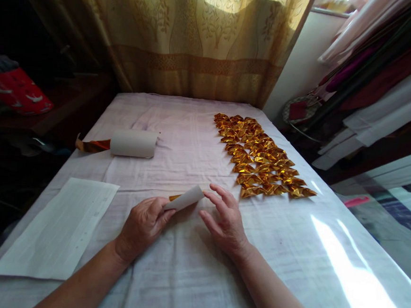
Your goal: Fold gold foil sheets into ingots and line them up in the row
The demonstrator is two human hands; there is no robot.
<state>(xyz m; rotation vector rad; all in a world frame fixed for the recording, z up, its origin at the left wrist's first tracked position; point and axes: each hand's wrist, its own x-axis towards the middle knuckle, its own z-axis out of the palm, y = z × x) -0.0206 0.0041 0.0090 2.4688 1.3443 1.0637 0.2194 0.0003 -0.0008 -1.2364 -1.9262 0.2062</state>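
Observation:
My left hand (143,225) pinches one end of a small rolled sheet of paper (185,199), white outside with gold foil showing at its near edge. The roll points up and to the right. My right hand (223,217) is beside the roll's far end, fingers spread and slightly curled, fingertips close to the paper; I cannot tell if they touch it. Both hands rest over a white cloth-covered table (181,275).
Several folded gold foil pieces (258,158) lie in rows at the right. A larger white roll (133,143) with gold foil sticking out lies at the left back. A flat stack of white sheets (57,230) sits near left. A curtain (200,39) hangs behind.

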